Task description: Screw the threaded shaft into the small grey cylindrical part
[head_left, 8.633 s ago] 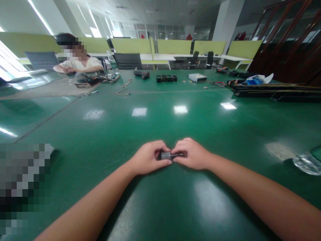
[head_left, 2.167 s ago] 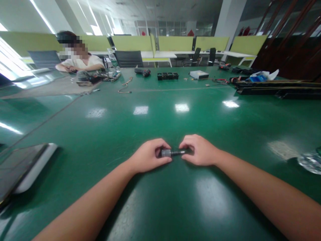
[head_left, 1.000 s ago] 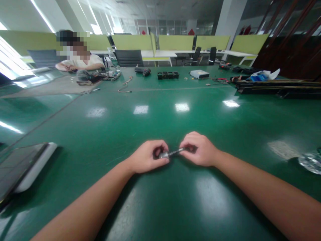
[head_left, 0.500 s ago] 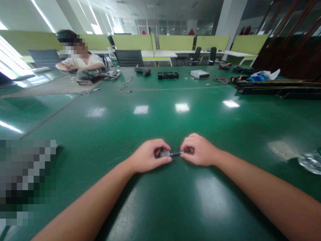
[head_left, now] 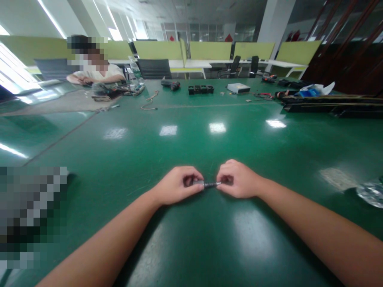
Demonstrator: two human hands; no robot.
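Note:
A small, thin metal part [head_left: 210, 184] with a dark ridged middle lies level between my two hands, just over the green table [head_left: 191, 147]. My left hand [head_left: 178, 185] pinches its thicker grey end between thumb and fingers, and the thumb covers much of that end. The narrow tip at the other side is between the thumb and fingertips of my right hand [head_left: 237, 179]. Both hands are low over the table, with a short gap between them. What exactly the part is cannot be made out.
Across the table sits a person [head_left: 98, 73] near a heap of parts [head_left: 131, 89]. Farther back are a black block [head_left: 200, 89], a silver box [head_left: 238, 88] and dark bars [head_left: 323, 105]. A clear shiny object [head_left: 371, 193] is at the right, a blurred-out object [head_left: 26, 199] at the left.
The left thumb now covers more of the part's grey end. The right hand has shifted very slightly to the right.

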